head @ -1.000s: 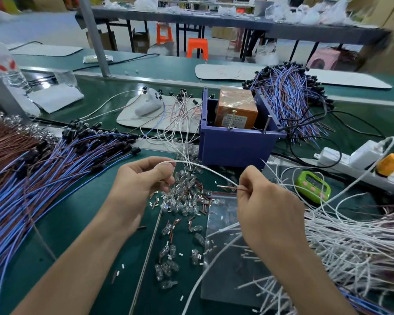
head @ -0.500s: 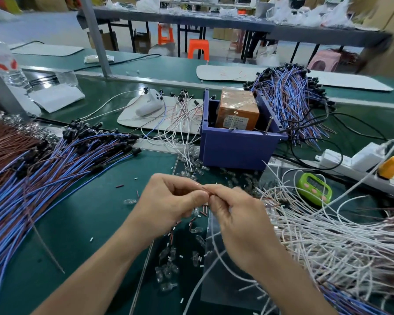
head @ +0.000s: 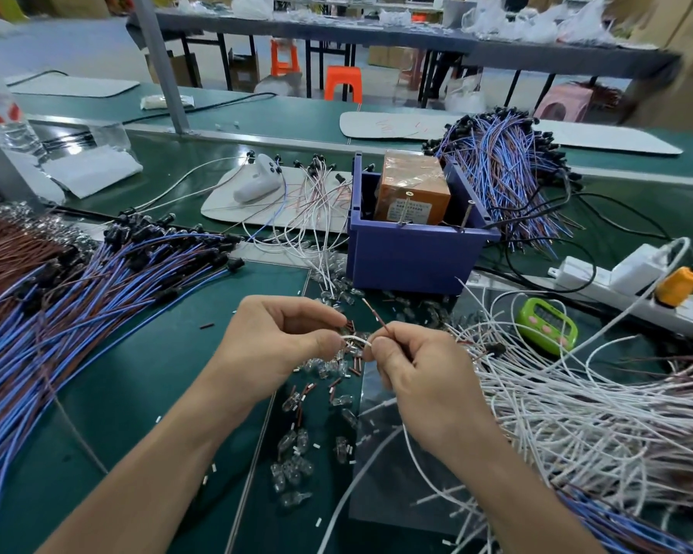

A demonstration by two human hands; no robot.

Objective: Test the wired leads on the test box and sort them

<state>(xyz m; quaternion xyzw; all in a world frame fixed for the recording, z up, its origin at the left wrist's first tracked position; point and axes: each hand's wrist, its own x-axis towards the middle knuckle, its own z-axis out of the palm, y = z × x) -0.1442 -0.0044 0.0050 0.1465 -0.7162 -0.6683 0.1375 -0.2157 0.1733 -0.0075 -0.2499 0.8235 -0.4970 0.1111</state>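
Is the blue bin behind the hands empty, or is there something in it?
Not empty. The blue bin stands upright and open-topped, with an orange-brown box sitting inside it, its top rising above the rim.

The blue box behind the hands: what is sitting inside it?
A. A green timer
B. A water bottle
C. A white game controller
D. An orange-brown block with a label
D: the blue box holds an orange-brown block with a label on its front, while the green timer lies on the bench to its right and the white controller on a mat to its left.
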